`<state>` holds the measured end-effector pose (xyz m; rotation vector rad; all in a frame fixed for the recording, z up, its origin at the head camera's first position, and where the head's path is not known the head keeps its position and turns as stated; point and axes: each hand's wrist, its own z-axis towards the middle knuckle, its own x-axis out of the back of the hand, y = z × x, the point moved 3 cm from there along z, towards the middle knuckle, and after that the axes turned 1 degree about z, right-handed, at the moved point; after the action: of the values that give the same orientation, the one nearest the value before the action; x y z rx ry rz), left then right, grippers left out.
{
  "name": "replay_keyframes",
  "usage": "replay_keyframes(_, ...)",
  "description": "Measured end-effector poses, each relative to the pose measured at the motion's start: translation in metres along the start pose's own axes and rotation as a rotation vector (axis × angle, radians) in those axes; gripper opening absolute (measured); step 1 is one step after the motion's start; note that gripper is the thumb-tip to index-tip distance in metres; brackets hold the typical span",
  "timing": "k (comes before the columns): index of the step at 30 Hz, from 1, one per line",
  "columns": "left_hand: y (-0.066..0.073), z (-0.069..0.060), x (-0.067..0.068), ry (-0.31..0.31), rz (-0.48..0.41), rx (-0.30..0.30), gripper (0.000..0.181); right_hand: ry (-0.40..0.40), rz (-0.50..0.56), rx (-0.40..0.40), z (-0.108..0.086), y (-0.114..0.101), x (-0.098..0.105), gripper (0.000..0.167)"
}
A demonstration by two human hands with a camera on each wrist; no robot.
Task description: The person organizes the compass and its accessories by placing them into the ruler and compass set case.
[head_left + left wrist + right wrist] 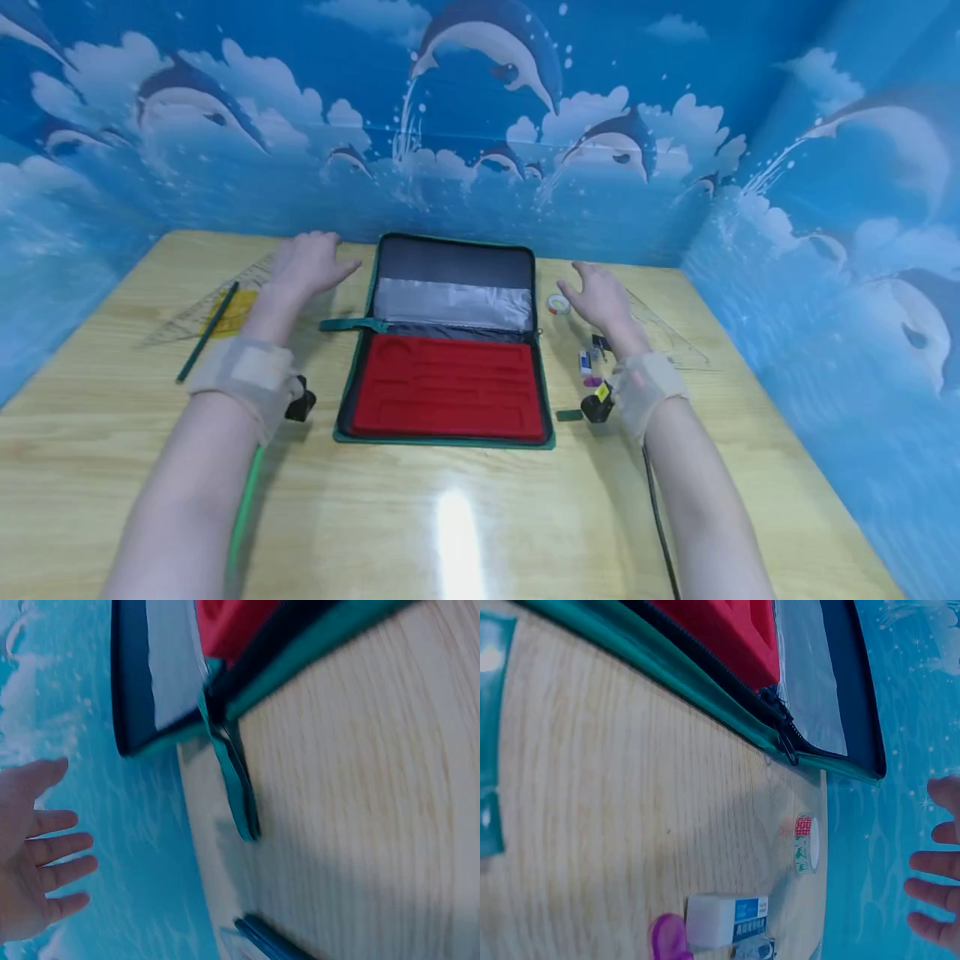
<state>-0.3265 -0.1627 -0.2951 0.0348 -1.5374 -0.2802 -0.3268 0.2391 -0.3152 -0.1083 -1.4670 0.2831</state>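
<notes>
An open zip case [450, 443] with a green edge lies in the middle of the table, its red moulded insert [450, 387] showing vacant recesses. My left hand [309, 265] is held beyond the case's left side, above a clear set square [176, 325]; the left wrist view shows its fingers spread and holding nothing. To the right of the case, my right hand [603, 300] hovers near a roll of tape [558, 303]. Its fingers [934, 862] are extended and grip nothing. A green strap [352, 324] sticks out from the case's left side.
On the left lie a dark green pencil-like stick [208, 333] and a yellow flat piece [238, 310]. Right of the case are a white-and-blue eraser [585, 362], a purple item [592, 382], a small green piece [569, 415] and another clear set square [667, 333]. Dolphin-patterned walls border the table.
</notes>
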Motion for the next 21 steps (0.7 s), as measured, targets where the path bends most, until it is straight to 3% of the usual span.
replay_keyframes(4, 0.019, 0.001, 0.005, 0.011, -0.101, -0.047, 0.026, 0.064, 0.044, 0.022, -0.003, -0.002, 0.006, 0.046)
replay_keyframes(8, 0.035, -0.001, 0.001, -0.035, -0.154, -0.126, 0.029, 0.065, 0.037, 0.054, -0.017, 0.001, 0.006, 0.036)
replay_keyframes(13, 0.045, -0.013, -0.009, -0.115, -0.127, -0.204, 0.016, -0.03, -0.015, 0.052, -0.037, 0.006, 0.001, 0.033)
replay_keyframes(18, 0.056, -0.024, -0.025, -0.174, -0.075, -0.267, 0.011, -0.153, -0.041, -0.03, -0.056, 0.015, -0.006, 0.028)
replay_keyframes(21, 0.062, -0.03, -0.035, -0.208, -0.036, -0.288, 0.014, -0.196, -0.045, -0.082, -0.066, 0.019, -0.011, 0.035)
